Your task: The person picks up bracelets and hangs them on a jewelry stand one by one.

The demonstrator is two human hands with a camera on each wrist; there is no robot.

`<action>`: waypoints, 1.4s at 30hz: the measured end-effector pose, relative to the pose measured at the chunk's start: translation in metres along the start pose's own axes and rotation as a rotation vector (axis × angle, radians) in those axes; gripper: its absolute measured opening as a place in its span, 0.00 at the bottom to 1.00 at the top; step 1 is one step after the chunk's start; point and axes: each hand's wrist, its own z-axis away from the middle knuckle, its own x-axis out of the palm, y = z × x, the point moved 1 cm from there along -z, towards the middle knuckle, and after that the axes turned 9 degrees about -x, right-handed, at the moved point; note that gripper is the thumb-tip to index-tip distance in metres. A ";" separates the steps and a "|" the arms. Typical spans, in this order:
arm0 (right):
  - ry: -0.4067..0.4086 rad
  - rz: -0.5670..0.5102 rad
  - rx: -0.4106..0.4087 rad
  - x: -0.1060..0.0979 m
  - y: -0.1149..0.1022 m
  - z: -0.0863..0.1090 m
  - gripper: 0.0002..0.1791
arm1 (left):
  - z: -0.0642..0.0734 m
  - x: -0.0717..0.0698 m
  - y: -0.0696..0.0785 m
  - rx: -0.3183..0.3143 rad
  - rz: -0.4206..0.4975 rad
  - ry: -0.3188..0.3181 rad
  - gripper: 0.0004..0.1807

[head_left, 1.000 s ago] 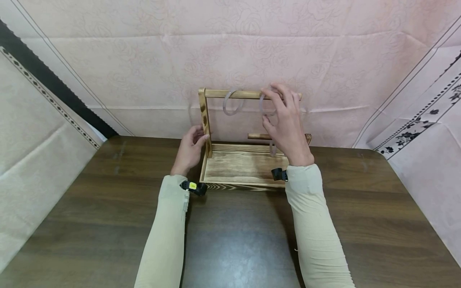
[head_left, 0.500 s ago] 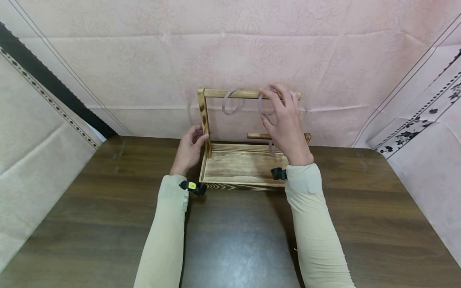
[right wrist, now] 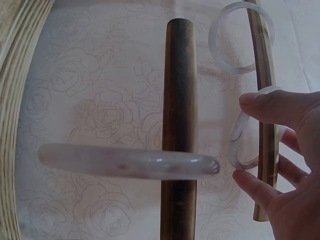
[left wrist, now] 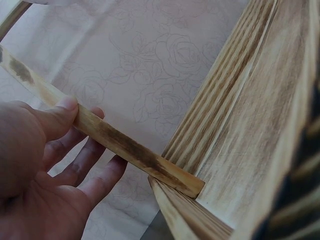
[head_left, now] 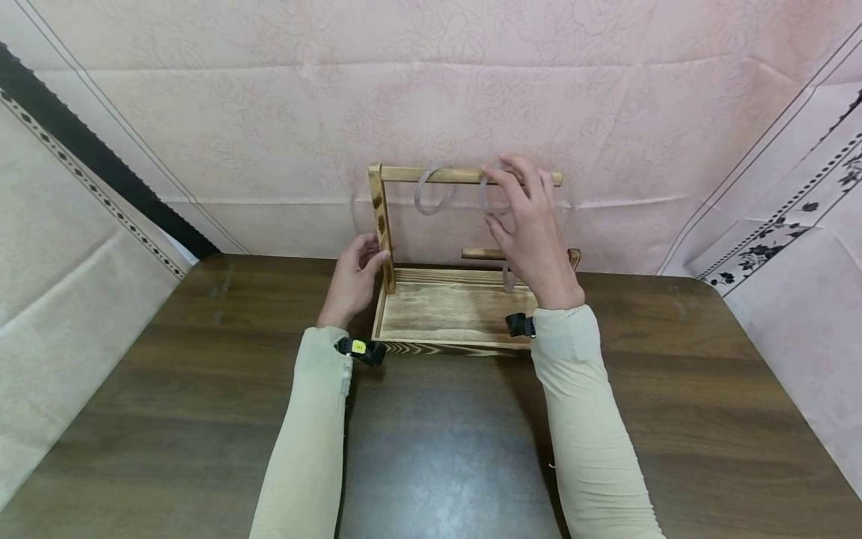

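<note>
A wooden rack has an upright post, an upper bar, a shorter lower bar and a shallow tray as base. My left hand grips the post, thumb on one side and fingers behind, as the left wrist view shows. On the upper bar, my right hand pinches a translucent pale bangle between thumb and fingertip; the bar passes through it. Farther left, a second bangle hangs from that bar. Around the lower bar hangs a third, whitish bangle.
The rack stands at the back of a dark brown wooden table. Close behind it rises a pale pink rose-patterned cloth. Patterned cloth panels flank both sides. The upper bar's right end is free.
My right hand has slid slightly left along the upper bar with its bangle. My left hand stays on the post, and the other bangles hang as before.
</note>
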 end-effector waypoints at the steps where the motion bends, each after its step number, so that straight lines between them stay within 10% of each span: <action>1: 0.000 0.000 -0.001 0.000 0.000 0.000 0.33 | 0.000 0.000 0.000 0.001 0.003 0.001 0.18; 42: -0.007 0.000 -0.024 0.004 -0.004 -0.003 0.34 | 0.001 0.001 0.001 0.013 0.010 0.001 0.17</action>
